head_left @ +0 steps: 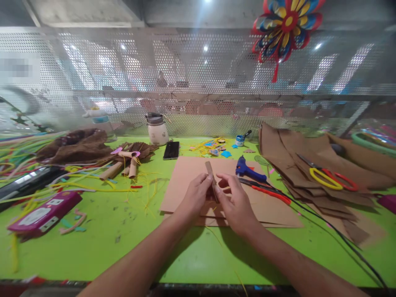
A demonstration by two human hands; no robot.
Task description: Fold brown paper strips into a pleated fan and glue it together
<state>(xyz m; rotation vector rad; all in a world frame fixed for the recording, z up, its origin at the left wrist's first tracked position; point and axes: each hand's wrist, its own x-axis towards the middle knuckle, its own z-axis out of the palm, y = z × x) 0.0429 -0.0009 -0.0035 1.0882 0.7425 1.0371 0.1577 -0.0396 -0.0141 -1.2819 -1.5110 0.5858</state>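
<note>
A narrow brown paper strip (209,168) stands up between my two hands. My left hand (195,194) pinches it from the left side. My right hand (236,202) touches its lower part with the thumb, its other fingers curled nearby. Beneath them lies a flat sheet of brown card (182,181) on the green table (123,251). A blue glue gun (249,170) rests right of my hands, with red-handled scissors (272,194) beside it.
Stacked brown paper (284,156) with yellow- and red-handled scissors (326,178) lies at right. A black cable (328,218) runs to the lower right. Left are a purple case (46,212), paper rolls (132,168), a phone (171,150) and a jar (157,131).
</note>
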